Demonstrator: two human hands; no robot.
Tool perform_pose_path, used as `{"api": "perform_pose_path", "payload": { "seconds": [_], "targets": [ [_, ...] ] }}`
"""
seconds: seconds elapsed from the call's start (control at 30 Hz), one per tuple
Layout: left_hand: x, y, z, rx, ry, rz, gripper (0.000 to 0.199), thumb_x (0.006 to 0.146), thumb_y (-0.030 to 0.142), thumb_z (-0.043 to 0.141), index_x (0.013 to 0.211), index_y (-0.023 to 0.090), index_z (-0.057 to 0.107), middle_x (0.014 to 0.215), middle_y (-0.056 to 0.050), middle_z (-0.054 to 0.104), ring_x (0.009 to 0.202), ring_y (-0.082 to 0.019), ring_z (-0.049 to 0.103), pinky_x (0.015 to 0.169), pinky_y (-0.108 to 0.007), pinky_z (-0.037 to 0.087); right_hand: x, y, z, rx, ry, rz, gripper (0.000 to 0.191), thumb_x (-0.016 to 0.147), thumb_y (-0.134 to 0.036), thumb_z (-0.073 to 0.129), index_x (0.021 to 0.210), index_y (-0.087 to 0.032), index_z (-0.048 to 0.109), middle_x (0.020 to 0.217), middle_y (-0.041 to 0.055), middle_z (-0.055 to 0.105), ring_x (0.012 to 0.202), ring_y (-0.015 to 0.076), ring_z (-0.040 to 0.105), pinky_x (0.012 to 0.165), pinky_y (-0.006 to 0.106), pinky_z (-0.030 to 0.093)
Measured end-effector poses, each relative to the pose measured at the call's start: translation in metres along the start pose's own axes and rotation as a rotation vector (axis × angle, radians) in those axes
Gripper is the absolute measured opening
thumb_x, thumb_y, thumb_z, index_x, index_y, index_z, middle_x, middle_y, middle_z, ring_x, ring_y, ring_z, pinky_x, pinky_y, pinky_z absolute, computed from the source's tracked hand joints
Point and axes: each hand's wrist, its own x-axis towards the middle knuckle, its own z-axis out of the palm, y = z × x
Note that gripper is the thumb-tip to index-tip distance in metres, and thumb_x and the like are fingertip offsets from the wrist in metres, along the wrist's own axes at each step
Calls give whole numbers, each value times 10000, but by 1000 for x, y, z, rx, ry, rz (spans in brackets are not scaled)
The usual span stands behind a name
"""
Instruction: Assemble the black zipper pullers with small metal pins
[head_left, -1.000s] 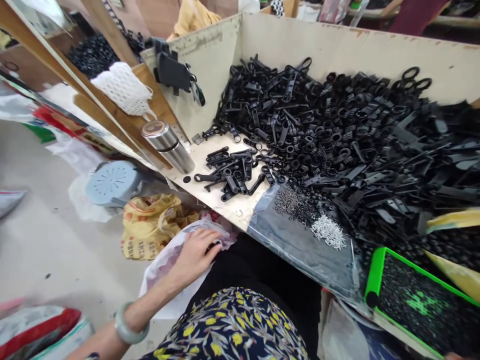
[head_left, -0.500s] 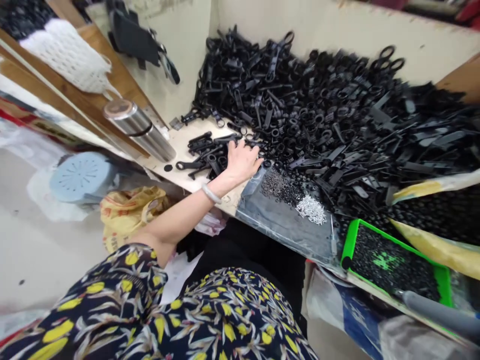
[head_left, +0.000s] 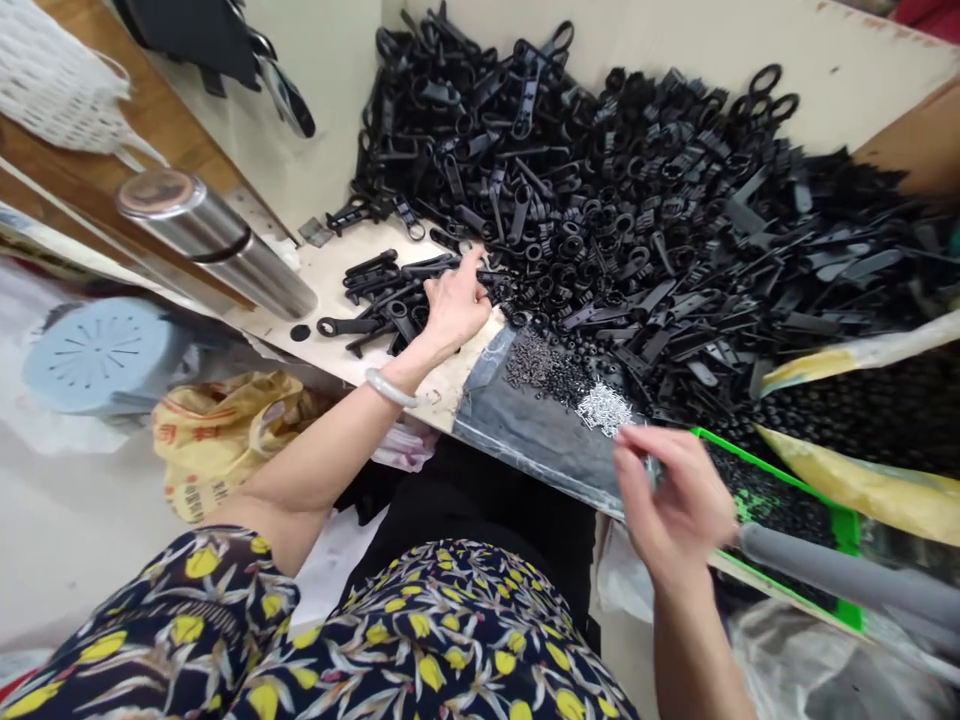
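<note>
My left hand [head_left: 459, 300], with a pale bangle [head_left: 391, 390] on the wrist, reaches over a small group of black plastic ring-ended handles [head_left: 382, 285]. Its index finger stretches toward the big heap while the others bend loosely; I see nothing held. My right hand [head_left: 679, 500] is blurred, above the bench's front edge at the right. Its fingers curl, thumb and fingertips close together; whatever lies between them cannot be made out. Just beyond it is a pile of small silver pins [head_left: 604, 408]. Dark small parts [head_left: 531, 362] lie beside the pins on a grey sheet [head_left: 525, 425].
A large heap of black plastic parts [head_left: 562, 170] fills the back. At left stand a steel flask [head_left: 225, 245] and a blue stool [head_left: 101, 355]. A green tray [head_left: 847, 560] of black bits, a grey rod-like handle [head_left: 817, 560] and a yellow-white bag [head_left: 862, 480] are on the right.
My right hand has come into view at the right, over where a screwdriver lay. My left hand's index finger now points out, and the view has shifted slightly.
</note>
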Motion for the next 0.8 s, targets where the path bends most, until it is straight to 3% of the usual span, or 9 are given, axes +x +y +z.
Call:
{"api": "perform_pose_path", "payload": {
  "seconds": [0.07,0.13,0.23,0.33,0.43,0.53,0.8],
  "targets": [
    [-9,2,-15,-174,-2,10,598,825,71,558,1418,151,547,992,-70,717,987,-249,633,994,-472,469,20,34,34,-68,9,35,157,1002,-296,644,1125,-272,740,997,58,737,830,207,672,777,386,573],
    [-28,4,-28,-430,-75,-23,496,845,76,536,1334,143,591,977,-62,691,881,-192,638,877,-392,537,36,63,55,-151,22,96,177,1019,-315,601,1088,-244,747,939,52,735,759,192,654,724,359,547],
    [-70,7,-35,-829,-349,-205,379,867,96,511,1238,155,560,927,-49,648,719,-136,639,633,-275,540,50,85,64,-233,31,143,213,1021,-349,580,1050,-223,750,915,46,724,720,179,638,712,337,530],
    [-115,9,-23,-994,-530,-369,334,893,163,531,1226,178,519,966,-30,618,604,-90,610,519,-224,485,55,84,65,-255,-78,94,204,1028,-339,572,1037,-235,748,936,46,722,786,189,655,769,337,527],
    [-148,10,1,-1046,-529,-449,526,878,166,549,1392,213,445,1031,-23,588,586,-75,617,497,-210,475,51,74,71,-266,-259,17,190,1042,-314,565,1034,-248,743,978,46,718,900,204,665,828,338,513],
    [-162,12,18,-1041,-482,-469,557,875,168,538,1429,197,487,1049,-37,578,583,-67,616,485,-202,477,43,67,82,-308,-357,-57,199,1058,-292,544,1049,-243,737,991,50,714,933,213,643,843,353,487],
    [-165,14,23,-1093,-442,-494,617,866,145,555,1474,240,520,1073,-34,590,636,-92,702,618,-263,621,41,62,113,-509,-368,-166,189,1059,-312,556,1019,-229,722,944,63,688,908,236,584,788,379,408]
  ]
}}
